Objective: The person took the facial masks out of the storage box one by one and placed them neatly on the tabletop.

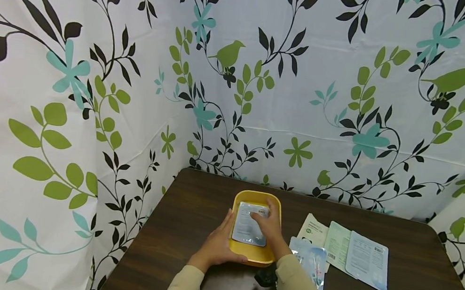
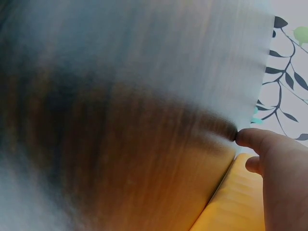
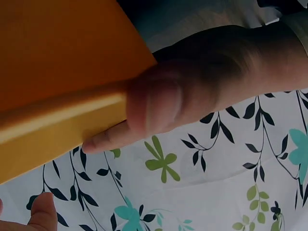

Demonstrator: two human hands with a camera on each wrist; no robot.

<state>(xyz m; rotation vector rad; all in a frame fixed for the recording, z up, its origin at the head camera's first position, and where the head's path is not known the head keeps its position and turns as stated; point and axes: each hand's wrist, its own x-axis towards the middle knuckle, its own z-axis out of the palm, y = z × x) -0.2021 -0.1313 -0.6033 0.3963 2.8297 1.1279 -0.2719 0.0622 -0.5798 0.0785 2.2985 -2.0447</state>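
A yellow tray (image 1: 251,259) stands on the table, with a pale blue and white printed packet (image 1: 245,226) lying flat inside. My left hand (image 1: 217,245) rests against the tray's near left corner, fingers stretched along its left side and thumb at its near edge. In the left wrist view, a straight finger (image 2: 257,139) shows beside the tray's yellow side. My right hand (image 1: 270,227) reaches over the tray's right side, thumb on the packet and index finger near its upper right corner. Whether it pinches the packet is unclear. The right wrist view has this hand (image 3: 202,82) beside the tray rim, partly blurred.
Right of the tray lie a cream packet (image 1: 310,229), a green packet (image 1: 337,248) and a pale blue packet (image 1: 368,261), overlapping. A shiny blue packet (image 1: 310,259) is nearer, partly behind the right sleeve. Patterned cloth (image 1: 234,131) hangs behind the brown table (image 1: 205,199).
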